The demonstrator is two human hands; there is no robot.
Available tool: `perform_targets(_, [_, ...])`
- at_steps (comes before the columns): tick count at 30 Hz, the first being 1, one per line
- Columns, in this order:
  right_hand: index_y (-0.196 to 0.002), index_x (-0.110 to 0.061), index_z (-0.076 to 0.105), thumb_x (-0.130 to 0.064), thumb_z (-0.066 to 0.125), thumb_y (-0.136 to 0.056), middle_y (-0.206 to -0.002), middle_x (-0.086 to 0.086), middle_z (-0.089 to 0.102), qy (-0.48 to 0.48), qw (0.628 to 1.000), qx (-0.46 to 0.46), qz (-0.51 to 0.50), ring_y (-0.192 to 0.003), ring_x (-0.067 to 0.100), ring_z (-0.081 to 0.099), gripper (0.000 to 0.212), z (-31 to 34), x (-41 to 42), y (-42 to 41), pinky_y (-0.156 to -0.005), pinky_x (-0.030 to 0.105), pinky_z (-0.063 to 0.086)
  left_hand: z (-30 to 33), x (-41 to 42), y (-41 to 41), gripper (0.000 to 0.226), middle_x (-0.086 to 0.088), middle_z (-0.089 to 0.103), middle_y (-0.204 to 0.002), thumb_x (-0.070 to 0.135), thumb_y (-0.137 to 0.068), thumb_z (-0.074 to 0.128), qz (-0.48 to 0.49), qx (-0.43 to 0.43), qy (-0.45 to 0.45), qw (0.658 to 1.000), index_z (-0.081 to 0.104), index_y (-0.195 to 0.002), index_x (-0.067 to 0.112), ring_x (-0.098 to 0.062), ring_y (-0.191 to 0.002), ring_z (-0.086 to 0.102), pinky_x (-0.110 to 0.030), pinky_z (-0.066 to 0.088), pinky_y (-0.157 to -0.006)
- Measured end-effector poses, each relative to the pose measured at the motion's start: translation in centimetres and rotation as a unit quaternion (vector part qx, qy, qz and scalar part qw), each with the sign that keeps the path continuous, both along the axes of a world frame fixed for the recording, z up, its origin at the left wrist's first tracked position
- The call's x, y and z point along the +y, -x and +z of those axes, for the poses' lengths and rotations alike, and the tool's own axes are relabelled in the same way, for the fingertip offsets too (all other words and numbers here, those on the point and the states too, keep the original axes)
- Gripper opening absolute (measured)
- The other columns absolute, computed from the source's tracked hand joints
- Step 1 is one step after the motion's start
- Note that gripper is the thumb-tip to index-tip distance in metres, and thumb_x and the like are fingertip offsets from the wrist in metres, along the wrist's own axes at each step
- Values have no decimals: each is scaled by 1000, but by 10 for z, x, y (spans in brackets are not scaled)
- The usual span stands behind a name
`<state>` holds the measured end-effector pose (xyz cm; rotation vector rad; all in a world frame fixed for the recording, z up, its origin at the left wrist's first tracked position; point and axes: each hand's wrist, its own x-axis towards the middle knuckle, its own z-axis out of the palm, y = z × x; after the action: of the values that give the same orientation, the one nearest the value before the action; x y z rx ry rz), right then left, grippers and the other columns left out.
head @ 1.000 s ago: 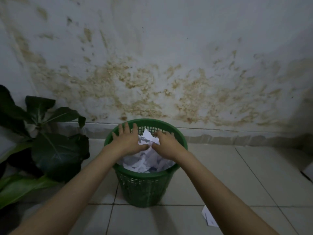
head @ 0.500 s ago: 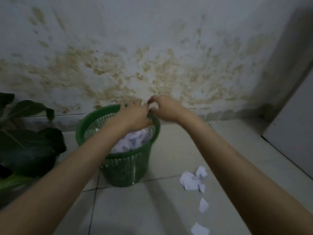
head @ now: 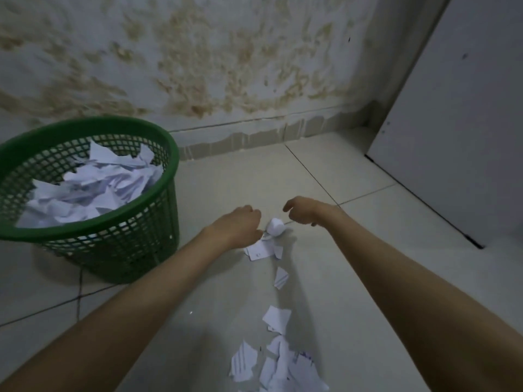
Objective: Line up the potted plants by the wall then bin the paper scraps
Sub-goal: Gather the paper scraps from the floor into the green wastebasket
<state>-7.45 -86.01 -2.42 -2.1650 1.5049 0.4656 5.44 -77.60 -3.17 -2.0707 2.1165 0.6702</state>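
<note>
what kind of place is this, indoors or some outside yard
Most likely an indoor corner of a home, perhaps a hallway or utility area. The floor is pale glazed tile, the plastered wall is blotched with brown damp stains above a skirting strip, and a green plastic wastebasket stands by it.

green bin [head: 119,244]: half-full | white paper scraps [head: 278,360]: strewn on floor

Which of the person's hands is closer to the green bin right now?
The left hand. It hovers over the floor just right of the green bin, reaching for paper scraps. The right hand is farther right, beyond a crumpled scrap.
</note>
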Motion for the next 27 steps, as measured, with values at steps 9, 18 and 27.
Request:
perform_targets(9, [-148, -12, 23, 0, 46, -90, -154, 13, 24, -45, 996, -64, 38, -139, 30, 29, 63, -82, 11, -8, -112, 33, 27, -75, 0, 2, 70, -12, -3, -158, 7, -95, 39, -24, 33, -52, 998, -5, -149, 10, -26, -146, 2, -32, 10, -118])
perform_targets(18, [-141, -6, 34, -2, 36, -95, -144, 18, 37, -92, 986, -33, 137, -128, 33, 41, 47, -62, 84, 29, -101, 33, 35, -88, 63, 14, 57, -6, 22, -153, 9, -95, 37, -142, 47, -49, 987, 19, -148, 16, -23, -138, 23, -35, 27, -113])
perform_targets(27, [-112, -9, 65, -2, 39, -91, -108, 11, 63, -232, 961, 31, 149, -90, 19, 58, 34, -24, 137, 90, -78, 23, 44, -48, 112, 20, 29, -2, 66, -88, 1, -83, 45, -138, 148, -214, 956, 71, -96, 4, 3, -67, 56, -17, 45, -69])
